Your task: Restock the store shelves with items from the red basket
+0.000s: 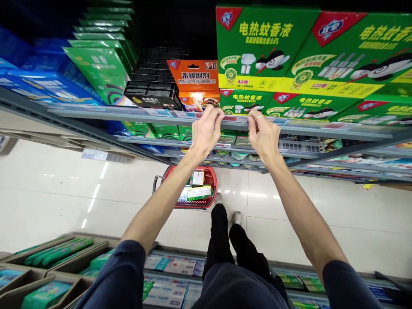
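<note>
**At the grey shelf edge [96, 110]: hands apart, both curled on it**

Left hand [207, 131] and right hand [264, 139] close over the edge, fingertips partly hidden against the price strip [236, 119]. Green mosquito-liquid boxes [267, 47] stand above; a red basket [215, 186] sits below on the floor.

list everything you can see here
mosquito-liquid boxes: several, green and yellow, upper shelf, right
cockroach-fumigant box: one, orange, upper shelf, centre
black boxes: several, black, stacked left of the orange box
flat boxes: several, green, upper shelf, left
packs: several, blue, upper shelf, far left
shelf edge: one, grey, below those boxes
shopping basket: one, red, on the floor, holding boxes
floor tiles: many, white, below the shelves
legs: two, black trousers, bottom centre
left hand: one, gripping the shelf edge
right hand: one, ringed, gripping the shelf edge
</note>
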Demonstrator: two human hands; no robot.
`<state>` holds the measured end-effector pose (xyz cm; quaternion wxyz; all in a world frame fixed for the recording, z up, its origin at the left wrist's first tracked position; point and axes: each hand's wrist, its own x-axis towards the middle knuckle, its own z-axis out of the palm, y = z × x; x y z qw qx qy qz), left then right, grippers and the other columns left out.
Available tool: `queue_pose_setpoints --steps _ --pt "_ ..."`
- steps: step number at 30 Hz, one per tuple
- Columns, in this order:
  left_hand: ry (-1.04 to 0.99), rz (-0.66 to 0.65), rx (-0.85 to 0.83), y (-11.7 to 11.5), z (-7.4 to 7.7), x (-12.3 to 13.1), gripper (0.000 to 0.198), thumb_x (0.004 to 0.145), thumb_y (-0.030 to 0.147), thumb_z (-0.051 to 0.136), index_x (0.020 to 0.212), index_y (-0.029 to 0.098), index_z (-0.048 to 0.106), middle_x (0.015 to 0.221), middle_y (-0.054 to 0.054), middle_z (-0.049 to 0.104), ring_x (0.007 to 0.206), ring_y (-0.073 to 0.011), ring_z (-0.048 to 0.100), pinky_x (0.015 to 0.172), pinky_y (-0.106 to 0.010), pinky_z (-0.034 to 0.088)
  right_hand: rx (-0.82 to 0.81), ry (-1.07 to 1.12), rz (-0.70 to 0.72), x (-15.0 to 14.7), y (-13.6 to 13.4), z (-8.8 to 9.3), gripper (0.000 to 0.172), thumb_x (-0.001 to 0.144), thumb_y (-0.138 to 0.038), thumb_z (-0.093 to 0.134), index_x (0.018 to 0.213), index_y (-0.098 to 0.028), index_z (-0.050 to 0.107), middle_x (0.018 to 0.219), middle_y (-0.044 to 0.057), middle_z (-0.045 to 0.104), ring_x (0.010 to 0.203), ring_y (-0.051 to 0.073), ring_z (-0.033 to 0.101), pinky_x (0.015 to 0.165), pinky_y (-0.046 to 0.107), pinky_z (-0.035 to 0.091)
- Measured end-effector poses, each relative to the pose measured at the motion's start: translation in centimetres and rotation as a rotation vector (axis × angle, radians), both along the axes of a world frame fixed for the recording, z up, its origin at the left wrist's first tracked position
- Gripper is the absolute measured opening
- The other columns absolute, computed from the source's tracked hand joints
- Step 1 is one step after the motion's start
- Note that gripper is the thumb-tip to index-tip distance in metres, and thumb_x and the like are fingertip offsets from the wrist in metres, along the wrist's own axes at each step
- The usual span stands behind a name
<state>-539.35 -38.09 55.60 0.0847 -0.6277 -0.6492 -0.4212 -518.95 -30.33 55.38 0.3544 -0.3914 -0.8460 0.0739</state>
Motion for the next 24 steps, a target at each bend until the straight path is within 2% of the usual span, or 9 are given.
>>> queue_pose_setpoints --steps 4,7,10,12,14,16,18,20,24 --pt "-0.045 0.021 0.064 -0.1 -0.9 0.9 0.046 0.116 0.052 0.038 0.113 0.021 0.072 0.103 -0.007 0.071 0.088 -0.0175 0.07 0.081 -0.033 0.055 0.026 0.069 -0.015 0.2 -0.4 -0.3 0.044 0.116 -0.04 0.04 0.123 -0.014 0.075 0.095 0.009 0.082 0.074 0.015 0.073 0.072 0.027 0.05" --pt "-0.177 0.069 0.054 -4.0 -5.0 2.1 0.039 0.114 0.051 0.047 0.119 0.022 0.072 0.104 -0.008 0.073 0.089 -0.017 0.071 0.084 -0.033 0.056 -0.018 0.122 0.013 2.1 -3.5 -2.6 0.043 0.115 -0.043 0.045 0.128 -0.015 0.075 0.102 0.011 0.083 0.078 0.016 0.075 0.077 0.028 0.055" --pt "-0.424 0.385 -0.27 -12.5 -11.7 3.4 0.039 0.114 0.049 0.047 0.125 0.021 0.072 0.111 -0.01 0.075 0.095 -0.0196 0.071 0.089 -0.034 0.056 -0.269 0.03 0.035 6.3 -10.2 -7.9 0.043 0.114 -0.045 0.048 0.132 -0.016 0.074 0.107 0.012 0.083 0.078 0.017 0.075 0.082 0.03 0.057" --pt "-0.598 0.605 -0.803 -19.2 -16.7 4.0 0.04 0.116 0.043 0.041 0.126 0.02 0.072 0.115 -0.012 0.077 0.102 -0.0212 0.073 0.095 -0.033 0.054 -0.618 -0.233 0.05 10.4 -16.3 -12.4 0.046 0.114 -0.046 0.045 0.133 -0.014 0.072 0.115 0.015 0.083 0.08 0.019 0.076 0.082 0.032 0.058" --pt "-0.679 0.646 -1.052 -24.9 -21.7 4.3 0.029 0.11 0.029 0.053 0.105 0.014 0.078 0.101 -0.015 0.079 0.096 -0.0264 0.075 0.093 -0.037 0.055 -1.04 -0.667 0.072 14.7 -22.6 -17.0 0.047 0.114 -0.041 0.04 0.145 -0.018 0.066 0.121 0.014 0.082 0.098 0.022 0.079 0.092 0.035 0.058" --pt "-0.72 0.666 -1.195 -28.8 -26.6 3.9 0.016 0.102 0.019 0.064 0.096 0.014 0.078 0.101 -0.016 0.079 0.101 -0.0293 0.076 0.095 -0.04 0.055 -1.201 -0.845 0.058 18.9 -28.4 -20.7 0.042 0.108 -0.033 0.048 0.138 -0.016 0.072 0.114 0.015 0.084 0.103 0.027 0.08 0.091 0.038 0.059" --pt "-0.743 0.692 -1.286 -30.9 -31.3 2.9 0.01 0.098 0.019 0.072 0.105 0.013 0.077 0.114 -0.014 0.078 0.113 -0.0292 0.074 0.103 -0.043 0.056 -1.3 -0.964 0.01 22.5 -33.3 -23.4 0.038 0.102 -0.026 0.052 0.13 -0.015 0.076 0.113 0.017 0.084 0.103 0.03 0.082 0.087 0.039 0.06" --pt "-0.755 0.735 -1.343 -31.6 -36.0 1.4 0.026 0.098 0.025 0.076 0.122 0.014 0.073 0.133 -0.014 0.073 0.127 -0.0289 0.068 0.112 -0.049 0.054 -1.383 -1.045 -0.022 25.4 -36.8 -25.2 0.034 0.098 -0.025 0.053 0.118 -0.015 0.079 0.11 0.018 0.084 0.101 0.032 0.083 0.085 0.039 0.06" --pt "-0.768 0.894 -1.372 -31.3 -44.7 -3.0 0.048 0.1 0.032 0.075 0.143 0.016 0.063 0.157 -0.015 0.057 0.144 -0.0338 0.056 0.121 -0.058 0.048 -1.49 -1.09 -0.061 28.8 -40.0 -27.9 0.034 0.097 -0.028 0.051 0.11 -0.021 0.081 0.112 0.015 0.085 0.108 0.032 0.082 0.087 0.04 0.062"
